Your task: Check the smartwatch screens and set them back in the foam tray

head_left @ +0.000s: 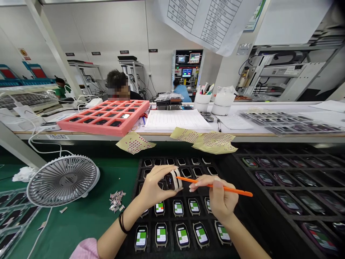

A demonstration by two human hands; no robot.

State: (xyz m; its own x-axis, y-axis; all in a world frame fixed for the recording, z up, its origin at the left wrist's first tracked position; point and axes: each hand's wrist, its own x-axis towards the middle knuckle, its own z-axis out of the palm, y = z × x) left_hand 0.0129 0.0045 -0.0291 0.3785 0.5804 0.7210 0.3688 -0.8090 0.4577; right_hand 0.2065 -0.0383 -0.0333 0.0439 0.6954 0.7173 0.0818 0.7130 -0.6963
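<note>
Watch (pixel 171 181) pinched mid-frame in fingers of left hand (pixel 151 184); orange stick (pixel 244 192) pinched in fingers of right hand (pixel 222 198), tip at watch's side.

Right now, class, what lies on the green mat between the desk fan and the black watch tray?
In the head view, a loose pile of small silvery pieces lies on the green mat between the desk fan and the black watch tray.
</note>
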